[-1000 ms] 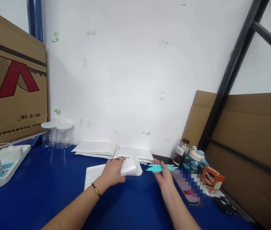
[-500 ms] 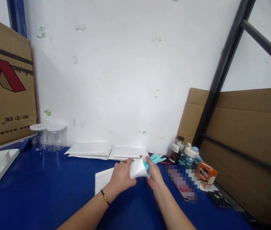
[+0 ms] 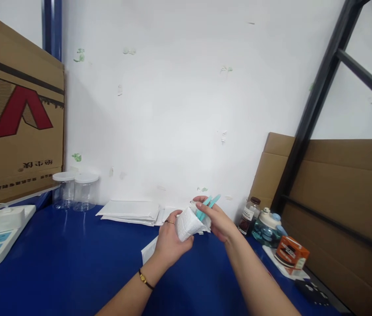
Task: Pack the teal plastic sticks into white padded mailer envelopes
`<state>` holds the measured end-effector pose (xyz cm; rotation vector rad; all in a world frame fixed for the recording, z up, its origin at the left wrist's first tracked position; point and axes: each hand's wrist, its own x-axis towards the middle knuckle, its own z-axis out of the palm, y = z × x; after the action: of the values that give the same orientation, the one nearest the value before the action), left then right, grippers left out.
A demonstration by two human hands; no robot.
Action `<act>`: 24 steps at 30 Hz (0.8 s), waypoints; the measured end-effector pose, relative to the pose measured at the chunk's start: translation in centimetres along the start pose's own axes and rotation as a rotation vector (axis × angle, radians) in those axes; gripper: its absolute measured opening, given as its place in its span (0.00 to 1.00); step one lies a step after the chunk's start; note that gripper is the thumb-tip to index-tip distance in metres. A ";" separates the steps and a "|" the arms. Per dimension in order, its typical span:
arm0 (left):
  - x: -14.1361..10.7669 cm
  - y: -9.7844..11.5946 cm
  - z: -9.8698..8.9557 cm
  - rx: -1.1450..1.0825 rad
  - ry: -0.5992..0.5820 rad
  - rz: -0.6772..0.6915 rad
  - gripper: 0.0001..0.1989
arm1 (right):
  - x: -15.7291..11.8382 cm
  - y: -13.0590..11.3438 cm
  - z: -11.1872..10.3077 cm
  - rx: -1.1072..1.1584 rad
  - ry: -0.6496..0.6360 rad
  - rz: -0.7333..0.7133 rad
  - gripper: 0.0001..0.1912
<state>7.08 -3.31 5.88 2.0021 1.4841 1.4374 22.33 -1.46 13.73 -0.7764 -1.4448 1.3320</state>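
Head view: Over the middle of a blue table, toward its back edge, a person's left hand clamps its fingers around a white bubble mailer, its mouth tilted up and rightward. The right hand bends close at that opening, touching a bundle of turquoise sticks; whether its fingers pinch the sticks or the mailer's lip cannot be told. A second ago the sticks lay fanned across the right palm, apart from the mailer; now only a few ends jut from the mouth, suggesting most of the bundle is inside, with those ends still to clear. Along the back edge lie more white mailers, lidded clear jars stand near the left corner, and an orange box sits toward the right edge.
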 end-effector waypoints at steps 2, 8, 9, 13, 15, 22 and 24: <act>-0.2 -0.2 -0.4 -0.008 0.020 0.030 0.36 | -0.2 -0.3 0.8 0.057 -0.005 -0.006 0.18; -0.8 -0.6 -0.6 0.083 -0.059 0.051 0.55 | -0.8 1.0 1.6 0.109 0.033 -0.001 0.24; -0.8 -0.6 -0.6 0.098 -0.087 0.060 0.57 | -0.9 1.3 1.6 0.064 0.056 -0.014 0.23; -1.1 -0.5 -1.2 0.092 -0.173 0.152 0.53 | -1.5 2.1 0.3 -0.118 0.045 -0.046 0.23; -1.1 -0.4 -2.0 0.042 -0.272 0.193 0.52 | -2.6 2.2 -1.1 -0.102 -0.082 -0.071 0.21; -1.4 0.3 -3.5 -0.036 -0.908 0.321 0.60 | -10.2 2.6 -4.2 -0.634 -0.256 -0.248 0.18; -1.6 0.3 -3.3 0.010 -0.988 0.404 0.60 | -12.5 3.5 -3.9 -0.775 -0.244 -0.291 0.13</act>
<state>4.58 -5.85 6.83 2.5142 0.6726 0.3381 29.34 -10.98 7.04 -0.8522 -2.2191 0.6352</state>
